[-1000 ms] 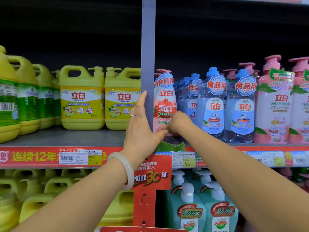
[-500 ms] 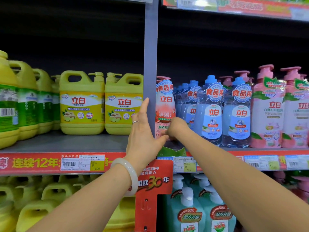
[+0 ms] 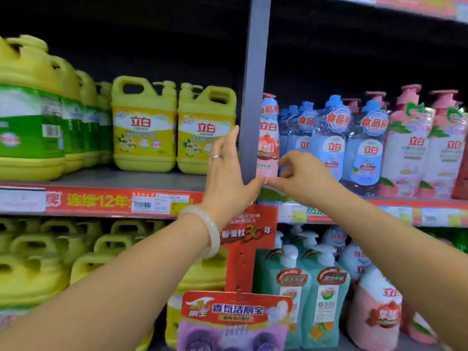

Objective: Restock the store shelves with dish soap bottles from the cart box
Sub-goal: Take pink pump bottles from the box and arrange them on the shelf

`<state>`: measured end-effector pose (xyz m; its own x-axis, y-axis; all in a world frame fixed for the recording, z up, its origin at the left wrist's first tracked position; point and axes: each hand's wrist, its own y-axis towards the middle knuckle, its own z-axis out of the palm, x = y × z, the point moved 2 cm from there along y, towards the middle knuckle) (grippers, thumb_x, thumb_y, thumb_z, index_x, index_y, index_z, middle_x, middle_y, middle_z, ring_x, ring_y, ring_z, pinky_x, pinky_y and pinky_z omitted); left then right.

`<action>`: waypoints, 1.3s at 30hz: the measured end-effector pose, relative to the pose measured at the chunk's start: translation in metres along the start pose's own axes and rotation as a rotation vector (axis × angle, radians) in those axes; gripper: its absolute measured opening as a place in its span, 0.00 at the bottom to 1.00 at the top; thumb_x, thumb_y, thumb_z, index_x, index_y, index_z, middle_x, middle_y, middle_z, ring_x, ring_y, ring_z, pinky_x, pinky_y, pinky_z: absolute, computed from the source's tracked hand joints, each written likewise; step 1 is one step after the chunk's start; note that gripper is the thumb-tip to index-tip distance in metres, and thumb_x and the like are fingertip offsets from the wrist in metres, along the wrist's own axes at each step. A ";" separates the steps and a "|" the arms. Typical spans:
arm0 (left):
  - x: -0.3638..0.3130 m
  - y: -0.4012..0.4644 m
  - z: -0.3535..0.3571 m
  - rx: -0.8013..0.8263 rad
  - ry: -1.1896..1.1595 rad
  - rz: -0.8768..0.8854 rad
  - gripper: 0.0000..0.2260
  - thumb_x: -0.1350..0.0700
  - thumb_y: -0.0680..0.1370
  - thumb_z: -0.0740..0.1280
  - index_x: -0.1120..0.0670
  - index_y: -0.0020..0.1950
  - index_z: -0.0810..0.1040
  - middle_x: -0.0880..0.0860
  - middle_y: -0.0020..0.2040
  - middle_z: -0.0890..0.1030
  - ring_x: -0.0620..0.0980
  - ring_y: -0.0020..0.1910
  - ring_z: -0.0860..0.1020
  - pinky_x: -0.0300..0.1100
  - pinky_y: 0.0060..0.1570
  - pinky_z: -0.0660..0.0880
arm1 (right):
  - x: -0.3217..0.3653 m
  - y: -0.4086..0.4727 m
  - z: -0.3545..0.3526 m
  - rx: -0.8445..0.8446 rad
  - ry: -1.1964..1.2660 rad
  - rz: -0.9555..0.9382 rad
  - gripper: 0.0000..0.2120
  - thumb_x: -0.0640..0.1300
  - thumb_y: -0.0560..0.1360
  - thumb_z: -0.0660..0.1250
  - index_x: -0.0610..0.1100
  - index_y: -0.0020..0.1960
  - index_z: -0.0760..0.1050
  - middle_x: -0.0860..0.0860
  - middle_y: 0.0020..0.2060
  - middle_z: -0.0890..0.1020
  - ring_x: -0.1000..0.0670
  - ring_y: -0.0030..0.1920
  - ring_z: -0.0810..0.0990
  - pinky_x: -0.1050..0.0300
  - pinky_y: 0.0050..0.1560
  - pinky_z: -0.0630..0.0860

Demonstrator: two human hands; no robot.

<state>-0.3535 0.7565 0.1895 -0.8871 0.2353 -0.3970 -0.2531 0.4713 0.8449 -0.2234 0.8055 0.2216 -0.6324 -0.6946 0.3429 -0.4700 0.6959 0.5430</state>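
Observation:
A pink pomegranate dish soap bottle [image 3: 268, 138] stands upright at the left end of the right shelf bay, tight against the grey upright post [image 3: 253, 72]. My left hand [image 3: 225, 173] lies flat against the post with straight fingers, and its thumb reaches to the bottle's base. My right hand [image 3: 301, 173] is just right of the bottle with loosely curled fingers; its fingertip touches the base near my left thumb. The cart box is out of view.
Blue dish soap bottles [image 3: 331, 148] and pink pump bottles [image 3: 410, 148] fill the shelf to the right. Yellow jugs [image 3: 144, 127] stand on the grey shelf [image 3: 126, 178] to the left. A red hanging sign [image 3: 248, 231] and teal pump bottles [image 3: 304, 287] are below.
My right hand has come off the pink bottle's body and drawn back to its base. The bottle now stands against the post. The view has shifted slightly.

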 end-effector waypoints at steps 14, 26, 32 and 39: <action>0.116 -0.343 -0.254 0.128 0.654 -1.013 0.40 0.50 0.71 0.72 0.57 0.75 0.53 0.59 0.71 0.62 0.59 0.71 0.63 0.48 0.68 0.62 | 0.231 -0.205 0.228 0.753 -0.007 -0.706 0.22 0.52 0.73 0.68 0.40 0.61 0.70 0.45 0.53 0.78 0.45 0.53 0.76 0.58 0.46 0.70; 0.174 -0.504 -0.487 0.175 0.753 -1.389 0.37 0.52 0.71 0.72 0.57 0.74 0.57 0.59 0.69 0.65 0.58 0.69 0.66 0.45 0.65 0.64 | 0.458 -0.360 0.373 1.023 0.054 -0.890 0.20 0.49 0.75 0.65 0.40 0.63 0.69 0.40 0.61 0.77 0.41 0.61 0.76 0.53 0.54 0.72; 0.222 -0.544 -0.553 0.209 0.679 -1.459 0.34 0.53 0.71 0.72 0.55 0.73 0.59 0.58 0.69 0.64 0.59 0.68 0.67 0.47 0.66 0.67 | 0.511 -0.399 0.453 1.225 0.003 -0.705 0.25 0.51 0.75 0.67 0.40 0.67 0.67 0.44 0.64 0.74 0.44 0.64 0.73 0.55 0.59 0.70; 0.312 -0.550 -0.598 0.305 0.581 -1.463 0.34 0.52 0.73 0.71 0.56 0.73 0.58 0.59 0.70 0.65 0.58 0.69 0.65 0.47 0.66 0.66 | 0.550 -0.410 0.520 1.319 -0.042 -0.533 0.25 0.52 0.75 0.67 0.41 0.67 0.67 0.44 0.63 0.74 0.44 0.63 0.73 0.55 0.58 0.70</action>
<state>-0.7220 0.0625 -0.1847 -0.0001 -0.8554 -0.5180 -0.9566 0.1511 -0.2493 -0.6989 0.2335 -0.2113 -0.2072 -0.9335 0.2927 -0.8594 0.0307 -0.5105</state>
